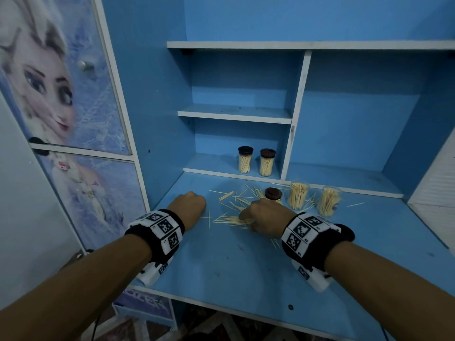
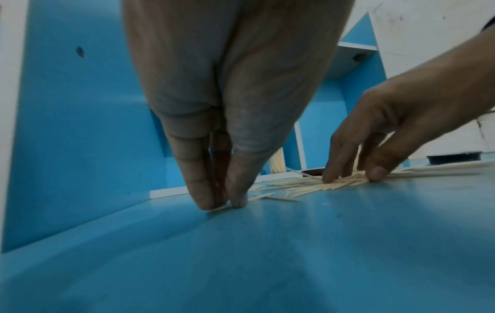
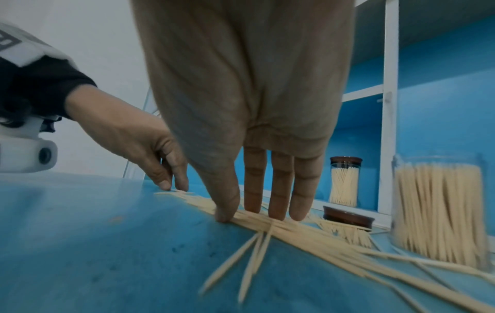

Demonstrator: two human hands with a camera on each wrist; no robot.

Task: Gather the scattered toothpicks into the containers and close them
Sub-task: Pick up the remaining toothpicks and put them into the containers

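Pale wooden toothpicks (image 1: 231,201) lie scattered over the blue desk (image 1: 246,267). My left hand (image 1: 190,201) is at the left end of the spread; its thumb and fingertips (image 2: 203,203) pinch a single toothpick (image 2: 257,198) lying flat on the desk. My right hand (image 1: 248,217) stands with straight fingers (image 3: 278,213) and thumb pressing down on a dense pile of toothpicks (image 3: 308,235). Two lidless clear containers (image 1: 298,195) (image 1: 328,201), full of upright toothpicks, stand just right of it. A brown-lidded container (image 1: 273,194) sits behind the right hand, partly hidden.
Two closed brown-lidded containers (image 1: 245,159) (image 1: 267,162) full of toothpicks stand on the low shelf behind. A white divider (image 1: 293,134) and blue side walls box in the desk. A printed cabinet door (image 1: 61,82) is at the left. A stray toothpick (image 1: 355,205) lies far right.
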